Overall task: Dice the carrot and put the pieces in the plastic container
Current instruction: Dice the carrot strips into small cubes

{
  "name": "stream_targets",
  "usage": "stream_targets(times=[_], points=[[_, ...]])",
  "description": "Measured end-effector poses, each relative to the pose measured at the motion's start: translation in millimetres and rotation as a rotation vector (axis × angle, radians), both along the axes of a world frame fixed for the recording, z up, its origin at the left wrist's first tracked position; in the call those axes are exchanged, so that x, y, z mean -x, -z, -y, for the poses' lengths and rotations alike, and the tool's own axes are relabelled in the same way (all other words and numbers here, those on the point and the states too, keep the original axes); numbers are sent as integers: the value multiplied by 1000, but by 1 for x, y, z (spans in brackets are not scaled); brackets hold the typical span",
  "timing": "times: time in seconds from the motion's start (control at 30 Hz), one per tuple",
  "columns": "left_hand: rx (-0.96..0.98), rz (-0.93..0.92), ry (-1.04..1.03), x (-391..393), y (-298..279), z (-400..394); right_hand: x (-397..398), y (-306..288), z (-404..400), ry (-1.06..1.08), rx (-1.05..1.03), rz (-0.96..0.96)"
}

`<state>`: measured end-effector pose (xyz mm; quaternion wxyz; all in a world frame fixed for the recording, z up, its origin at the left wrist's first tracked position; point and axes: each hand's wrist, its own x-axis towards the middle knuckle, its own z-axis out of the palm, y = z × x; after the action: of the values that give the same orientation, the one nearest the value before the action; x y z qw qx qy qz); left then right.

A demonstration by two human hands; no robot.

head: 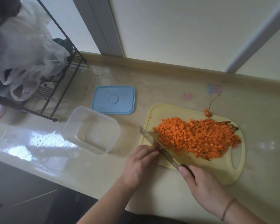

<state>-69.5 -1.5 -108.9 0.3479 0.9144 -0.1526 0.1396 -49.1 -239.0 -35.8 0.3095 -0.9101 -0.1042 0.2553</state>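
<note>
Head view: carrot dice (199,137) heaped on board (220,172); container (91,130) holds none.
Right hand (202,186) grips the knife (160,148) handle, fingers curled round it; blade lies slanted against the heap's left edge. Left hand (140,164) rests at the blade's spine, fingertips curled onto it. Container sits on the counter (168,81) left of the board, apart from it. Blue lid (113,99) lies flat behind the container. Carrot tip (208,114) at the board's far edge.
</note>
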Motion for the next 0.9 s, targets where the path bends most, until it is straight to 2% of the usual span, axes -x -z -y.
stream_targets(times=[0.27,0.63,0.77,0.9], points=[[7,53,-85,-9,-1,11,4,-8,6,63,-53,-26],[0,-27,-16,-8,2,2,11,-10,20,5,0,-24],[12,-10,3,-8,2,0,4,-6,9,-32,43,-33],[13,15,-14,-7,2,2,-11,-2,-6,-40,0,-10]])
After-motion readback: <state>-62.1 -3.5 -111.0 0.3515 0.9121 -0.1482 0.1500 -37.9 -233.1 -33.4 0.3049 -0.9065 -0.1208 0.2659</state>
